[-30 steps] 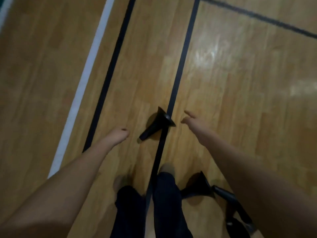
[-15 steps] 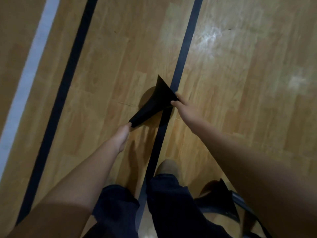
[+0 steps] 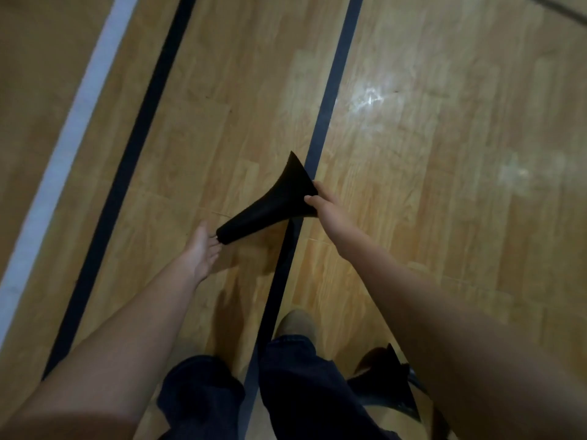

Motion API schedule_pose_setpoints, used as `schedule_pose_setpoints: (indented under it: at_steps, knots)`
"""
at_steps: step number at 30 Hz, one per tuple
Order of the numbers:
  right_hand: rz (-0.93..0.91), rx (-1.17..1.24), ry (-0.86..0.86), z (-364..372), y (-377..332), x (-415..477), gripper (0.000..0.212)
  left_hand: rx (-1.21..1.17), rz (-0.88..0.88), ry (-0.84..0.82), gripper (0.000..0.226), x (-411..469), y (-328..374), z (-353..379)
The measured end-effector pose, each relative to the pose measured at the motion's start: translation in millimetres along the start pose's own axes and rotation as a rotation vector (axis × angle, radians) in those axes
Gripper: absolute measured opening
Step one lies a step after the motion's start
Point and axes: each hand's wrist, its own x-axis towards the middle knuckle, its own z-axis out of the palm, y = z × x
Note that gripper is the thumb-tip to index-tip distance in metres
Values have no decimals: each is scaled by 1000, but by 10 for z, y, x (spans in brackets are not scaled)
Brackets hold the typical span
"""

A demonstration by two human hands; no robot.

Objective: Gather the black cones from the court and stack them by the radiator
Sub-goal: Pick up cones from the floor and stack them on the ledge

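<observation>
The wooden court floor (image 3: 444, 185) fills the view, crossed by a white line (image 3: 73, 128) at the left and two black lines (image 3: 143, 128) running beside it. The person's dark trousers (image 3: 301, 392) and one tan shoe (image 3: 297, 322) show at the bottom, astride the right-hand black line. Behind the right forearm, at the lower right, another black cone (image 3: 384, 376) lies on the boards, partly hidden. The black cone (image 3: 270, 204) being gathered lies on its side across that same line, narrow end pointing left; whether it rests on the floor cannot be told. The right hand (image 3: 324, 204) grips its flared base, thumb over the rim. The left hand (image 3: 201, 249) reaches out with fingers extended, their tips touching the narrow end.
</observation>
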Motion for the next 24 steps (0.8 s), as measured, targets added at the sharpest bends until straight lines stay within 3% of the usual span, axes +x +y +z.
schedule_pose_setpoints:
  at_steps: [8, 18, 24]
  knots:
    - [-71, 101, -50, 26, -1315, -1217, 50, 14, 206, 130, 58, -1602, 965, -546]
    - [-334, 104, -115, 31, -3455, -2804, 59, -86, 408, 72, 66, -3827, 2557, -1146]
    - [-468, 69, -224, 182, -4292, -3603, 59, -176, 560, 140, 54, -4977, 3216, -1593]
